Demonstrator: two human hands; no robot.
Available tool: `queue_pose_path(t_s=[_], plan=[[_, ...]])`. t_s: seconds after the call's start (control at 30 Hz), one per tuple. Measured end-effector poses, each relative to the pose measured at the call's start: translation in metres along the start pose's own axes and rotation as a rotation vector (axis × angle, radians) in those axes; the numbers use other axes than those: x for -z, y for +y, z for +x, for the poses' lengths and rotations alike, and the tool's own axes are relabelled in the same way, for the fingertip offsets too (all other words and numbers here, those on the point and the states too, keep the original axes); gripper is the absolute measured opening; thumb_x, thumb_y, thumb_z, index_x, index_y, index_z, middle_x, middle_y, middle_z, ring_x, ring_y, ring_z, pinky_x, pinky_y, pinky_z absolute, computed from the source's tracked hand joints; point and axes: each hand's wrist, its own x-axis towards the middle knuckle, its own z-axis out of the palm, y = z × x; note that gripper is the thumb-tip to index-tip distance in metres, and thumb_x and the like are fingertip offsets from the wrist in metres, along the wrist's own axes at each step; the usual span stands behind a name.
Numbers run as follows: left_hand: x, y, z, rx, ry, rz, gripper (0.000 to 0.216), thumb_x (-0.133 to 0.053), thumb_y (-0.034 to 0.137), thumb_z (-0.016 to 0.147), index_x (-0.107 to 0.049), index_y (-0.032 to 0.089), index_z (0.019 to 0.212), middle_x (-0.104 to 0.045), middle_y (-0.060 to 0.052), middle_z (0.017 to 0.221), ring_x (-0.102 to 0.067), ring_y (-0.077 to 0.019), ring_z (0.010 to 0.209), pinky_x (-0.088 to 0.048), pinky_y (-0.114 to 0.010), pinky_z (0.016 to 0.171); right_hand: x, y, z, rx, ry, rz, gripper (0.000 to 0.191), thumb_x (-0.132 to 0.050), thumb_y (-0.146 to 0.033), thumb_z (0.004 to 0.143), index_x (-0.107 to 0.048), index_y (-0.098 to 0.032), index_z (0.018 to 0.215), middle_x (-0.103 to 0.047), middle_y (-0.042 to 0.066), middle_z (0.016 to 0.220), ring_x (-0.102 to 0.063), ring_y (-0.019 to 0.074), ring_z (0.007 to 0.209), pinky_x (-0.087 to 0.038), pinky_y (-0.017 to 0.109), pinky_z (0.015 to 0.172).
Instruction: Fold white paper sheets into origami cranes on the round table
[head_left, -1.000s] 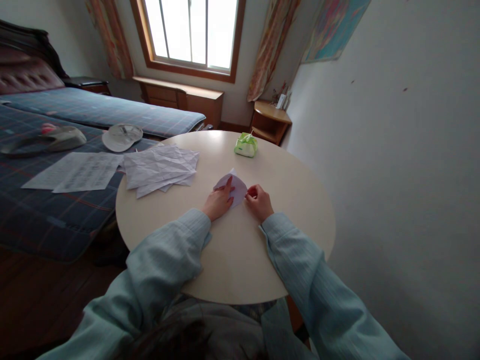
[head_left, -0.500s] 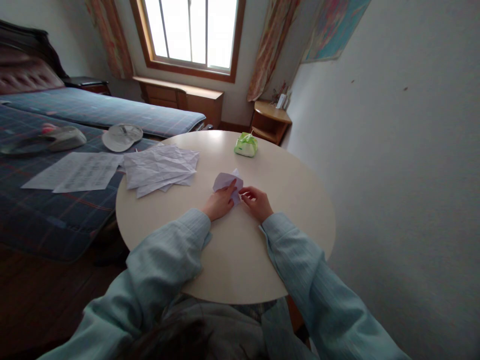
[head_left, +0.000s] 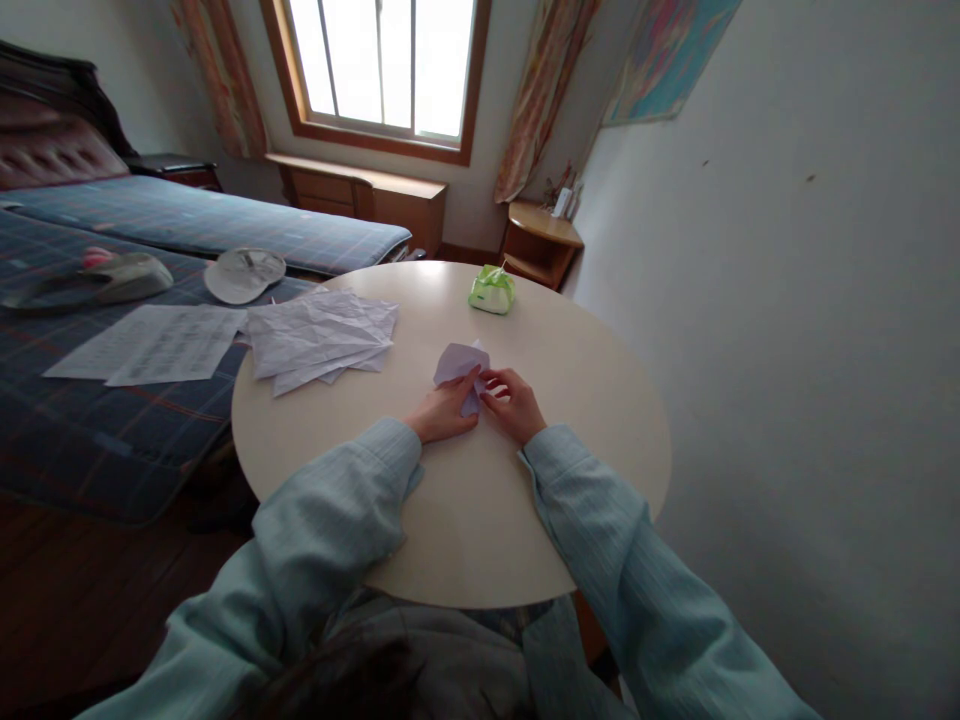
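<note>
A small folded sheet of white paper (head_left: 454, 362) is at the middle of the round table, between my two hands. My left hand (head_left: 445, 408) lies over its lower left part, with the thumb and index finger closed on the paper. My right hand (head_left: 513, 400) is at the paper's right edge, its fingers curled and the fingertips pinching there. The fingers cover much of the folds, so the paper's full shape is hidden.
The round cream table (head_left: 600, 400) carries a pile of creased paper sheets (head_left: 322, 330) on its left and a green tissue pack (head_left: 492, 290) at the back. Left of it, a plaid bed (head_left: 150, 430) holds printed sheets (head_left: 161, 340) and a white cap (head_left: 244, 275). A wall stands at right.
The folded paper has shifted slightly right and turned a little. My left index finger has come down towards my right fingertips, and my right fingers have closed in on the paper's edge.
</note>
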Motion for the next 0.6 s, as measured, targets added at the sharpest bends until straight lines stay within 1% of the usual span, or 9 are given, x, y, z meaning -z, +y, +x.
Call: queue_pose_path(t_s=[0.17, 0.27, 0.37, 0.43, 0.6], plan=[[-0.002, -0.001, 0.000, -0.016, 0.013, -0.009, 0.080, -0.049, 0.023, 0.067, -0.011, 0.011, 0.136, -0.043, -0.015, 0.128, -0.043, -0.0259, 0.115, -0.037, -0.037, 0.096, 0.000, 0.004, 0.001, 0.004, -0.016, -0.051, 0.028, -0.055, -0.015, 0.063, -0.055, -0.019, 0.091, -0.055, 0.003, 0.090, -0.055, 0.0119, 0.074, -0.048, 0.026, 0.061], [-0.001, 0.000, 0.000, 0.000, -0.005, 0.002, 0.079, -0.048, 0.023, 0.068, -0.010, 0.011, 0.137, -0.044, -0.015, 0.127, -0.044, -0.0256, 0.114, -0.037, -0.037, 0.096, 0.000, 0.006, 0.001, -0.018, -0.013, -0.094, 0.028, -0.055, -0.013, 0.062, -0.055, -0.018, 0.090, -0.054, 0.003, 0.089, -0.055, 0.0118, 0.073, -0.048, 0.025, 0.059], [0.001, 0.002, 0.000, 0.008, -0.029, 0.001, 0.074, -0.044, 0.023, 0.072, -0.011, 0.009, 0.136, -0.042, -0.015, 0.129, -0.043, -0.0248, 0.116, -0.035, -0.035, 0.097, 0.000, 0.008, 0.002, -0.035, -0.015, -0.145, 0.027, -0.055, -0.012, 0.061, -0.056, -0.017, 0.088, -0.054, 0.004, 0.087, -0.054, 0.0121, 0.072, -0.047, 0.024, 0.057], [0.002, 0.003, 0.000, 0.006, -0.026, -0.003, 0.070, -0.044, 0.024, 0.074, -0.014, 0.011, 0.136, -0.042, -0.014, 0.129, -0.042, -0.0242, 0.117, -0.034, -0.035, 0.098, 0.000, 0.009, 0.002, -0.039, -0.011, -0.166, 0.027, -0.055, -0.012, 0.061, -0.057, -0.017, 0.088, -0.054, 0.004, 0.086, -0.054, 0.0121, 0.072, -0.047, 0.024, 0.056], [0.002, 0.003, -0.001, -0.026, -0.026, 0.019, 0.075, -0.049, 0.030, 0.072, -0.014, 0.014, 0.136, -0.045, -0.013, 0.127, -0.044, -0.0241, 0.115, -0.036, -0.036, 0.097, 0.000, 0.013, 0.002, -0.045, -0.016, -0.168, 0.029, -0.054, -0.013, 0.062, -0.057, -0.017, 0.091, -0.054, 0.004, 0.088, -0.055, 0.0119, 0.071, -0.048, 0.024, 0.056]])
